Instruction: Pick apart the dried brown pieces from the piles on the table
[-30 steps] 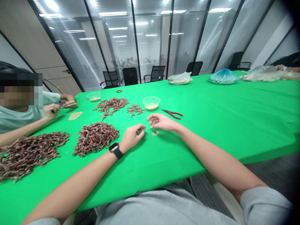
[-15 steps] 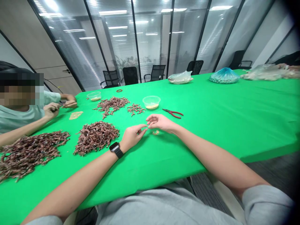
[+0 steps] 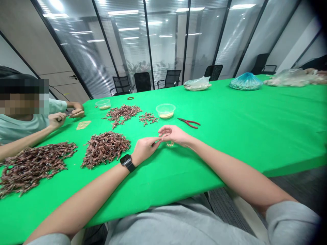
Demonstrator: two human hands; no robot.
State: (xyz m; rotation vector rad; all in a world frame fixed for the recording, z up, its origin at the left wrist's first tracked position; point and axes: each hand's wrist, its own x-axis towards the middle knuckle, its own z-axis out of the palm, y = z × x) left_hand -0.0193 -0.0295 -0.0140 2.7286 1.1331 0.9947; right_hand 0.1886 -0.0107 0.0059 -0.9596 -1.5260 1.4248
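Green tablecloth (image 3: 230, 136) covers the long table. Left of the hands lie a brown heap of twisted pieces (image 3: 104, 149) and a wider heap (image 3: 33, 168); a co-worker's hand (image 3: 57, 119) works at far left. Farther up sit a clear plastic bowl (image 3: 165, 110) and red-handled pliers (image 3: 189, 123). Left hand (image 3: 144, 149), wearing a black watch (image 3: 127, 162), pinches a small dark piece (image 3: 154, 144) between its fingertips above the cloth; too small to identify. Right hand (image 3: 173, 134) has its fingers curled, nearly meeting that piece; whether it grips anything, cannot tell. Pale crumbs (image 3: 170, 144) lie just below. Risk: loose pressure could drop the piece among the crumbs, where it would be hard to find; a careless wrist could scatter them.
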